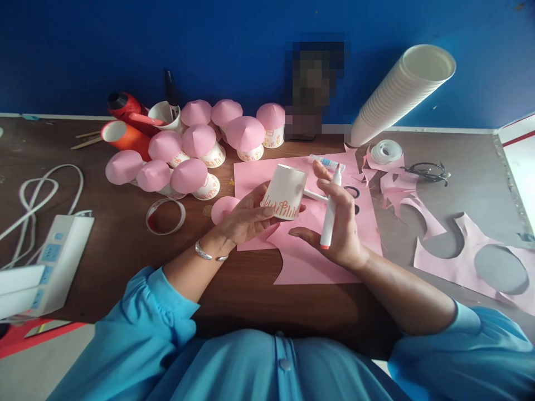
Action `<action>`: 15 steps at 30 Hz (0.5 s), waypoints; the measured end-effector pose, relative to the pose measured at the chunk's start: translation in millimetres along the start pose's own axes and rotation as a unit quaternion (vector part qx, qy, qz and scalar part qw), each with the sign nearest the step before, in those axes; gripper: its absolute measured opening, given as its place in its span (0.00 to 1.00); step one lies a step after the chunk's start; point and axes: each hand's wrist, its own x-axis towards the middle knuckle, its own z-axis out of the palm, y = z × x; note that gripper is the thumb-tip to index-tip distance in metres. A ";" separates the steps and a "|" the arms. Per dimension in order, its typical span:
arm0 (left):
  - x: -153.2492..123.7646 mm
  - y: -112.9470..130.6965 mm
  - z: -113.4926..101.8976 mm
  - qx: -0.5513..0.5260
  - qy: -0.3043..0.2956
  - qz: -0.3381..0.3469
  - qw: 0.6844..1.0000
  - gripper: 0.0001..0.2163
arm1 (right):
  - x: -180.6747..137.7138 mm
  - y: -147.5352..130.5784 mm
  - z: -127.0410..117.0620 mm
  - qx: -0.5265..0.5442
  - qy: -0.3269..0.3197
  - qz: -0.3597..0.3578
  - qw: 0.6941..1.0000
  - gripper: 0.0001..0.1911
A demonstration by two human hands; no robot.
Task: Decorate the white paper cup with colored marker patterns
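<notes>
Brown table (125, 262) up close: left hand (246, 220) curls round an upturned paper cup (285, 191) over the pink sheet (309, 262), right hand (338, 228) loosely grips a marker (330, 214) just beside it. Further back, pink-capped cups (196, 150), then a cup stack (397, 92).

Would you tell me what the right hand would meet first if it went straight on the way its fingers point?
Probably the paper cup held in the left hand; the right hand points its fingers at the cup's rim, though depth is unclear.
</notes>
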 end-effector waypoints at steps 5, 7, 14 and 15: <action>2.1 -0.8 2.2 0.046 -0.033 0.002 0.998 0.27 | 1.8 0.2 0.9 -0.034 -0.015 -0.011 0.999 0.38; 2.7 -3.3 2.8 0.083 -0.032 0.015 0.996 0.29 | 0.8 0.7 1.2 -0.059 -0.023 -0.015 0.998 0.37; 3.2 -10.5 -0.5 0.169 0.041 0.048 0.984 0.33 | -0.3 0.3 0.8 -0.102 -0.043 -0.050 0.993 0.36; 3.1 -10.2 -1.5 0.157 0.048 0.040 0.986 0.31 | 0.0 -1.3 -0.7 -0.103 -0.028 -0.057 0.993 0.36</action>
